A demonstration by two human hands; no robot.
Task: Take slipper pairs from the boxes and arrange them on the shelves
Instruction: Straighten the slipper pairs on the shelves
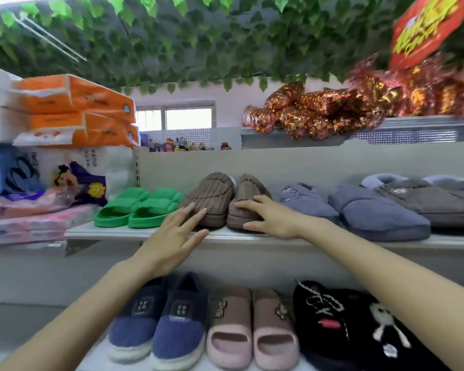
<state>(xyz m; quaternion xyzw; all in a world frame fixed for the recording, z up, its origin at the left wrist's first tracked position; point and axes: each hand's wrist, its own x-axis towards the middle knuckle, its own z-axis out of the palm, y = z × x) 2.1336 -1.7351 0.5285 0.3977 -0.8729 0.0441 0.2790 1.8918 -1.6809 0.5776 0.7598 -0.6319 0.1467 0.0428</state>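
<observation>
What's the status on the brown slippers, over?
Left hand open, fingers resting on left brown slipper. Right hand grips right brown slipper at the toe. Pair on upper shelf between green slides and blue-grey slippers, nothing blocking.

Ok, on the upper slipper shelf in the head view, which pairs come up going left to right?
green slides → brown ribbed slippers → blue-grey slippers → dark grey slippers

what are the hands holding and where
The right hand grips one brown slipper by its toe. The left hand holds nothing; its straight fingers only touch the other slipper's toe.
</observation>
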